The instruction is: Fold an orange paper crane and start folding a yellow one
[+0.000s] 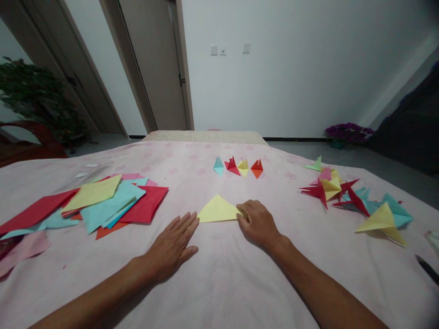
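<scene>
A yellow sheet of origami paper [218, 210], folded into a triangle, lies flat on the cloth between my hands with its peak pointing away from me. My left hand [176, 244] rests flat with fingers stretched out, its fingertips touching the triangle's left corner. At the right corner, my right hand [259, 224] pinches the paper between thumb and curled fingers, and that corner is hidden by them. Beyond the triangle stands a row of several small folded paper birds, among them a blue one [218, 166] and an orange one [257, 168].
Loose coloured paper sheets [115, 205] are piled on the left. Several folded paper cranes [343, 192] lie heaped on the right, with a dark pointed object [427, 268] near the right edge. A pink flowered tablecloth [219, 283] covers the table.
</scene>
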{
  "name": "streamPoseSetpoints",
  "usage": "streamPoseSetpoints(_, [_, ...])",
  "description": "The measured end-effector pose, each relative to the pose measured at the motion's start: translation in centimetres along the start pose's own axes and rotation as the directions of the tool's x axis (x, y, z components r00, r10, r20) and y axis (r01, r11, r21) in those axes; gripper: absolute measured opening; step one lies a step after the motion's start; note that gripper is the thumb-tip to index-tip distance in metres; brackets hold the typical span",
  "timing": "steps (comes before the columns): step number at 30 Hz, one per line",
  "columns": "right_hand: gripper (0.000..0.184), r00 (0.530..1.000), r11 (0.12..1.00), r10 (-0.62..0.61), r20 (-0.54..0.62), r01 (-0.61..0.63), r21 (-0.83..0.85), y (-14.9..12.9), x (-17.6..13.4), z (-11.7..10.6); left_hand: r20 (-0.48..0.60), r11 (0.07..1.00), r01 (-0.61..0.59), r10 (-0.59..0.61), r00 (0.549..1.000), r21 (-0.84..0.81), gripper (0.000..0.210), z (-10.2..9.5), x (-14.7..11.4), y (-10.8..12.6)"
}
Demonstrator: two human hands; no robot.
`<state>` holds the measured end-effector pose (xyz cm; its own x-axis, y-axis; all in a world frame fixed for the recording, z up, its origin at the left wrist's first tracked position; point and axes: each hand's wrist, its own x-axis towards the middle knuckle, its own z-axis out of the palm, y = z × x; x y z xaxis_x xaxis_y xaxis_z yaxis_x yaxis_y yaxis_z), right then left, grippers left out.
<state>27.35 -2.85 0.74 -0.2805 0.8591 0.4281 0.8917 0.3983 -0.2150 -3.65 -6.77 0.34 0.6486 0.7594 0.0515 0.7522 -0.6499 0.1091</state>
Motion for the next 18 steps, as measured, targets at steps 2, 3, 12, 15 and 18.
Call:
streamPoseSetpoints(2, [0.021, 0.997, 0.998, 0.070, -0.015, -0.070, 0.003, -0.1, 0.2, 0.0, -0.039, 0.999, 0.045, -0.046, 0.998, -0.022, 0.063, 0.5, 0.1, 0.0])
streamPoseSetpoints(3, [0.022, 0.995, 0.996, 0.095, -0.011, -0.094, 0.007, -0.1, 0.3, 0.1, -0.070, 0.996, 0.075, -0.078, 0.994, -0.043, 0.062, 0.8, 0.3, 0.0])
streamPoseSetpoints(12, [0.006, 0.981, 0.978, -0.074, -0.177, 0.106, 0.181, -0.2, 0.4, -0.3, -0.435, 0.940, 0.126, -0.261, 0.862, -0.316, 0.071, 0.4, 5.6, 1.6])
streamPoseSetpoints(15, [0.005, 0.932, 0.934, -0.242, -0.271, 0.299, 0.195, -0.5, 0.3, -0.8, -0.484, 0.936, 0.083, -0.251, 0.838, -0.343, 0.035, -0.7, 6.5, 2.4])
streamPoseSetpoints(18, [0.013, 0.872, 0.869, -0.370, -0.321, 0.447, 0.212, -0.1, 0.3, -1.1, -0.522, 0.893, -0.027, -0.237, 0.819, -0.449, 0.021, -0.6, 6.6, 2.2])
